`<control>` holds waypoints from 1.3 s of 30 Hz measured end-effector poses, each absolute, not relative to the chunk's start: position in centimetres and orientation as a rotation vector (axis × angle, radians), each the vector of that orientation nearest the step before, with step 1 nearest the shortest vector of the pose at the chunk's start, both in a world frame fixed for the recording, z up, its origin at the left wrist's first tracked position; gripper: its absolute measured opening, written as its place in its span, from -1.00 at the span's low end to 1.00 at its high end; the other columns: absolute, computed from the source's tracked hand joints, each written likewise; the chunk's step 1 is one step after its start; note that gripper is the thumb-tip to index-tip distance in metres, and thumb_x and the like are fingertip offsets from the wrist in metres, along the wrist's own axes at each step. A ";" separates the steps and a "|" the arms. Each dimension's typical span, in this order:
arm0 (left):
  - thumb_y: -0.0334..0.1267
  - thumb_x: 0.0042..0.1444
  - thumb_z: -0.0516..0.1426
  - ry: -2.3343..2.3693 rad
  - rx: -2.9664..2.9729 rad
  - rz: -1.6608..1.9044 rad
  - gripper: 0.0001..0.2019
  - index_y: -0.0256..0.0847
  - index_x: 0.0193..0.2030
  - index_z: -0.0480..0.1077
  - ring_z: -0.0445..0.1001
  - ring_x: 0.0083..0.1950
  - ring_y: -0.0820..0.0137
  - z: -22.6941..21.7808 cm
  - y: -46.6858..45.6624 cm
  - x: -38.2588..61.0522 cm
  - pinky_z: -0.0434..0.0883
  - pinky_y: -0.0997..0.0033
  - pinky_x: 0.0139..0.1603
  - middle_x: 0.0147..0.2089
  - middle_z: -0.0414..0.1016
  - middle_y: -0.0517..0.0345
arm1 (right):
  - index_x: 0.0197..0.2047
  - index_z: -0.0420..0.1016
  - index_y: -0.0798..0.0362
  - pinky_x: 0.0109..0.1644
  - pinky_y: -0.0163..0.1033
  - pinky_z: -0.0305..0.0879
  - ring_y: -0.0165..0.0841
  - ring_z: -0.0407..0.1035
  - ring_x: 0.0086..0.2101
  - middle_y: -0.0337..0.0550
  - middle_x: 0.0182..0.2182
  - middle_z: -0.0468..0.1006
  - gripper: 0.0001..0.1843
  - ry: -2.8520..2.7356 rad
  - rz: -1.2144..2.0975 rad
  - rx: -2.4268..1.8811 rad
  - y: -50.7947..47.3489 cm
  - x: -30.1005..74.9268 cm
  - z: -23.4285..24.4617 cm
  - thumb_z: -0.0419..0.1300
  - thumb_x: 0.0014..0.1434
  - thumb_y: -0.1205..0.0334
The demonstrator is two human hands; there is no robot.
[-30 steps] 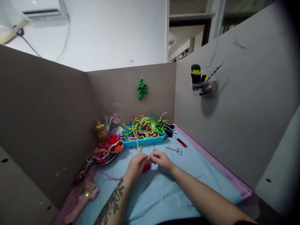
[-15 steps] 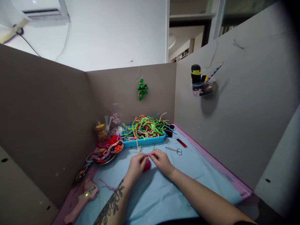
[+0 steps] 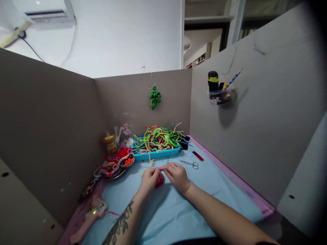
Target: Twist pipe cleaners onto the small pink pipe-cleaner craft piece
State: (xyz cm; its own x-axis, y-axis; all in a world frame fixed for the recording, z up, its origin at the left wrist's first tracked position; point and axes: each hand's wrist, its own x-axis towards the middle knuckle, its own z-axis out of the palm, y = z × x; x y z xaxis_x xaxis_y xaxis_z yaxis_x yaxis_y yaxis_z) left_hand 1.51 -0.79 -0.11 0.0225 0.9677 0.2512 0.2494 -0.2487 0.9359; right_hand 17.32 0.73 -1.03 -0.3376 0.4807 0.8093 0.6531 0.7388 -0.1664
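My left hand (image 3: 149, 179) and my right hand (image 3: 177, 176) meet over the light blue sheet (image 3: 178, 211), fingers pinched together. Between them sits a small red-pink fuzzy piece (image 3: 159, 180), with a thin pink strand (image 3: 161, 168) at its top held by both sets of fingertips. The left hand cups the piece from the left, the right hand pinches the strand from the right. A loose pink strand (image 3: 112, 213) trails past my left forearm towards the left edge.
A blue tray (image 3: 155, 154) piled with coloured pipe cleaners stands behind the hands. Scissors (image 3: 190, 164) and a red stick (image 3: 198, 156) lie to the right. Red fuzzy crafts (image 3: 117, 162) rest on a plate at left, a pink glue gun (image 3: 88, 217) nearer. Grey partitions enclose the desk.
Both hands stayed together over the red-pink piece and shifted slightly away from me. The loose pink strand by my left forearm slid down and to the left.
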 end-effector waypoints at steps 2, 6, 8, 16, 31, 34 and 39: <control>0.16 0.00 0.04 1.255 1.512 1.270 -0.47 -0.29 -0.71 0.28 0.11 -0.66 0.55 0.0 -0.9 1.6 0.08 0.52 -0.60 -0.73 0.14 0.26 | -0.24 0.48 0.05 -0.20 -0.22 0.20 -0.31 0.35 -0.30 -0.09 -0.39 0.50 -0.81 -2.008 -0.297 -0.855 0.6 17.3 -0.9 0.04 0.24 0.29; 0.13 0.01 0.05 1.246 1.545 1.289 -0.47 -0.26 -0.74 0.18 0.05 -0.65 0.57 0.3 -1.0 1.6 0.05 0.52 -0.59 -0.73 0.07 0.30 | -0.22 0.48 0.04 -0.20 -0.21 0.21 -0.31 0.35 -0.30 -0.10 -0.38 0.52 -0.82 -2.003 -0.288 -0.826 0.5 17.2 -1.0 0.05 0.22 0.32; 0.09 0.03 0.04 1.252 1.613 1.299 -0.49 -0.26 -0.74 0.20 0.13 -0.62 0.54 0.4 -1.0 1.5 0.10 0.52 -0.57 -0.71 0.13 0.27 | -0.21 0.47 0.03 -0.16 -0.20 0.23 -0.30 0.35 -0.28 -0.10 -0.35 0.51 -0.83 -1.996 -0.181 -0.817 0.5 17.1 -1.1 0.06 0.19 0.34; -0.18 0.15 0.01 1.247 2.055 1.244 -0.70 -0.28 -0.41 0.49 0.47 -0.27 0.35 1.0 -1.4 0.3 0.35 0.42 -0.21 -0.32 0.55 0.02 | -0.14 0.39 0.07 -0.27 -0.28 0.27 -0.36 0.31 -0.35 -0.11 -0.31 0.46 -0.75 -1.904 0.510 -0.759 1.0 17.3 -0.8 0.09 0.16 0.14; -0.35 0.14 0.02 1.114 2.374 1.136 -0.76 -0.19 -0.10 0.43 0.40 -0.10 0.33 1.2 -1.6 -0.4 0.34 0.27 -0.04 -0.15 0.45 -0.01 | -0.48 0.41 0.12 -0.44 -0.36 0.14 -0.47 0.22 -0.56 -0.30 -0.64 0.33 -0.59 -1.862 1.272 -0.674 2.0 17.6 -0.8 0.14 0.08 -0.10; -0.34 0.11 0.05 1.208 2.281 1.198 -0.71 -0.18 -0.02 0.38 0.40 -0.02 0.29 0.9 -1.5 -0.4 0.32 0.23 0.02 -0.05 0.45 -0.03 | -0.47 0.42 0.12 -0.46 -0.37 0.12 -0.48 0.21 -0.57 -0.30 -0.65 0.33 -0.58 -1.794 1.287 -0.685 2.0 17.6 -0.9 0.14 0.09 -0.11; -0.29 0.15 0.02 1.220 2.252 1.342 -0.83 -0.20 -0.23 0.44 0.43 -0.16 0.34 1.2 -1.4 -0.4 0.35 0.33 -0.10 -0.21 0.49 0.02 | -0.48 0.37 0.11 -0.47 -0.35 0.11 -0.48 0.18 -0.58 -0.31 -0.63 0.31 -0.55 -1.663 1.326 -0.645 1.9 17.4 -0.6 0.17 0.03 -0.16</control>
